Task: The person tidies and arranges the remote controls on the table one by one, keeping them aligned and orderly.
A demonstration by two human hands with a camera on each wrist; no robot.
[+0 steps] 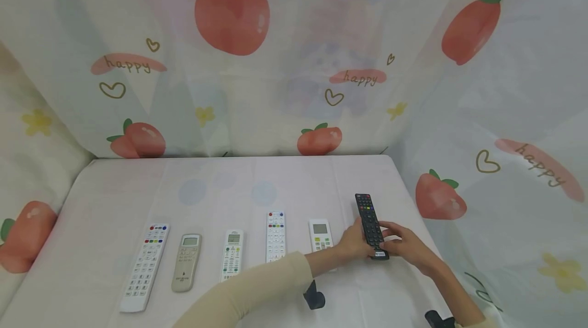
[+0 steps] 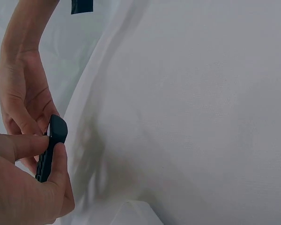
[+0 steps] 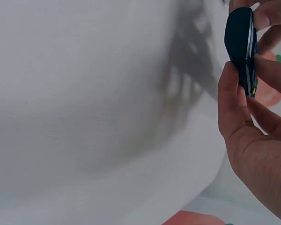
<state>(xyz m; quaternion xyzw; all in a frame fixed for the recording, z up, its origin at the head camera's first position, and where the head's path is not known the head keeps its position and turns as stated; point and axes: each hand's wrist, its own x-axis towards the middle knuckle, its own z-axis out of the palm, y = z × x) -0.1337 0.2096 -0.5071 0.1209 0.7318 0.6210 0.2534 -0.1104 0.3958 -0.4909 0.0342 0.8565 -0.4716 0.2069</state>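
Observation:
A black remote control [image 1: 369, 218] with rows of small buttons is held between both hands over the right part of the table. My left hand [image 1: 353, 243] grips its lower left side. From the right, my right hand [image 1: 408, 247] holds its lower right edge with thumb and fingers. In the left wrist view the remote's thick dark end [image 2: 59, 129] shows between the left thumb and fingers. The right wrist view shows its smooth dark back [image 3: 238, 35], with right-hand fingers [image 3: 228, 89] against it. Shadows of both hands fall on the cloth below.
Left of the hands lie several remotes: a long white one [image 1: 144, 269], a beige one [image 1: 186, 262], a white one with a screen [image 1: 231, 254], a slim white one [image 1: 275, 236] and another screened one [image 1: 320, 231], partly hidden by the left arm. Fruit-printed curtains [image 1: 275, 103] surround the white table [image 1: 220, 185].

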